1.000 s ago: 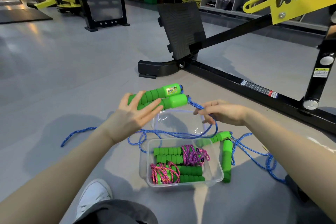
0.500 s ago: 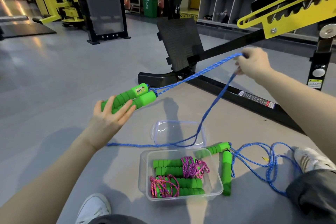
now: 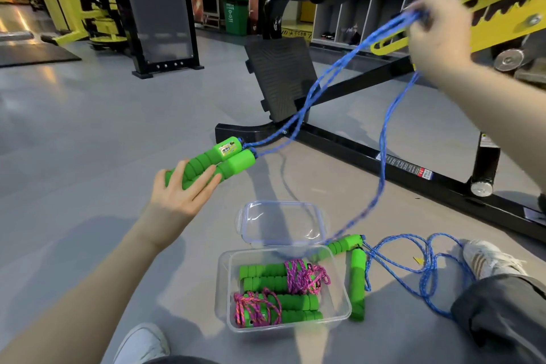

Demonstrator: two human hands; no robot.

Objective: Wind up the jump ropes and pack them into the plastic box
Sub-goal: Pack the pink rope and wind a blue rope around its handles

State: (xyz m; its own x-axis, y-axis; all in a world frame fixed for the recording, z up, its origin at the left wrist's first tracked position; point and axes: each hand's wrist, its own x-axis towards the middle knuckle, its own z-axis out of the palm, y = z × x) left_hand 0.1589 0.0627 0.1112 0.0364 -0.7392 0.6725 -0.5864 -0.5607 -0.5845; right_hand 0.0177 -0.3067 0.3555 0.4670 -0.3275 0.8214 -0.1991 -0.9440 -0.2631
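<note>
**Ana:** Blue braided cord (image 3: 382, 162) of the jump rope: where does it run?

**Ben:** Two strands climb from the pair of green foam handles (image 3: 233, 161) to the right hand (image 3: 437, 29). Another strand drops from that hand to the grey floor just beside the clear lid (image 3: 283, 224).

**Ana:** And the hands?

**Ben:** The left hand (image 3: 180, 195) is stretched forward at mid height and holds both handles side by side, with its fingers lying almost straight along them. The right hand is raised high on the far right. It is blurred, but it is closed around the bunched cord.

**Ana:** The box?

**Ben:** The clear plastic box (image 3: 224, 289) sits open on the floor between the legs, touching the lid. Two wound ropes with pink cord (image 3: 301, 275) lie inside. A second blue rope with green handles (image 3: 357, 281) lies loose just right of it, near a white shoe (image 3: 490, 260). A black steel machine frame (image 3: 413, 168) stands beyond.
</note>
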